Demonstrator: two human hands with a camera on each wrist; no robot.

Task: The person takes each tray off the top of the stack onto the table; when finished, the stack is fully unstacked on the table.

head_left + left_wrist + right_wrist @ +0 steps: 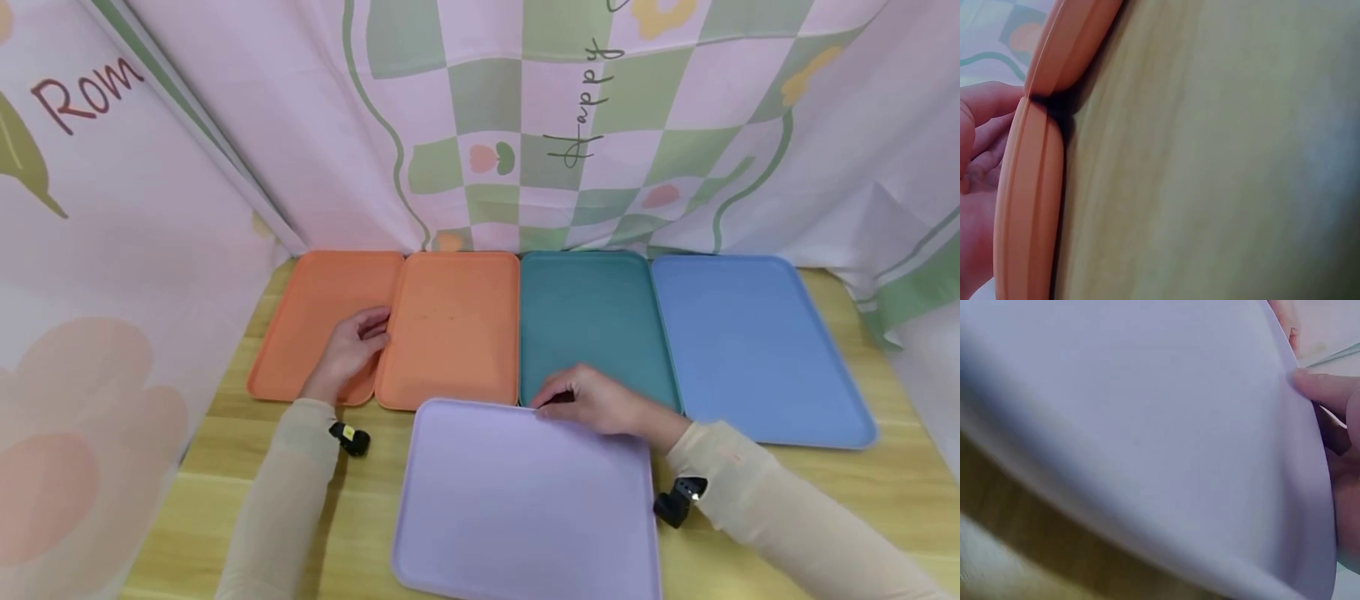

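My right hand pinches the far rim of a lavender tray, with the thumb on the rim's inner side in the right wrist view. That tray's far edge overlaps the near edges of a second orange tray and a teal tray. Over a first orange tray, at the far left, my left hand reaches in with loosely bent fingers. Its fingertips touch the seam where the two orange trays meet. In the left wrist view the orange rims hide part of this hand.
A blue tray lies at the right end of the row. The trays lie on a wood-grain table. Behind and at the sides hangs a printed curtain, close to the row's far edges. Both wrists carry small black cameras.
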